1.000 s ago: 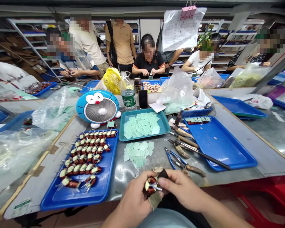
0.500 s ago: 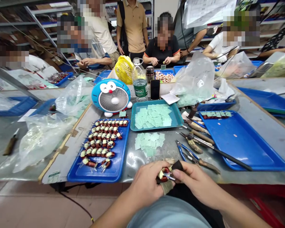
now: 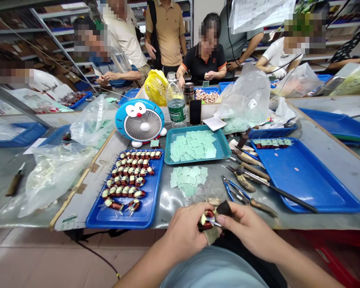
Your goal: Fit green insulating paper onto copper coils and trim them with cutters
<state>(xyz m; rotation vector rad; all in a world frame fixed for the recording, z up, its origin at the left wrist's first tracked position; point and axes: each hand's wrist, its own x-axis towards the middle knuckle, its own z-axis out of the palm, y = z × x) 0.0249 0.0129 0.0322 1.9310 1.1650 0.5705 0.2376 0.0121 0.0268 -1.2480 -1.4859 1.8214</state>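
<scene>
My left hand (image 3: 186,226) is closed around a small toroidal coil (image 3: 208,219), wound with reddish-brown copper wire over a pale core. My right hand (image 3: 246,226) pinches at the coil's right side, thumb by the light wire leads; exactly what lies under the fingertips is hidden. Dark wrapping covers a right fingertip, and greenish wrapping a left finger. Several similar coils (image 3: 129,172) stand in rows in a blue tray (image 3: 93,216) to the left. Ahead of my hands, pale green square sheets (image 3: 188,180) lie loose on the table, with more in a teal tray (image 3: 168,158).
Blue-handled pliers (image 3: 235,188) and other hand tools lie right of my hands. A blue tray (image 3: 318,176) beyond them carries a row of sheet-topped coils (image 3: 273,143). A cartoon fan (image 3: 140,120), water bottle (image 3: 176,104) and phone (image 3: 195,112) stand behind. Other people sit and stand across the table.
My hands and the coil stay nearly in place, with the coil turned slightly. Across the table, a seated person's hand has moved down towards the flask.
</scene>
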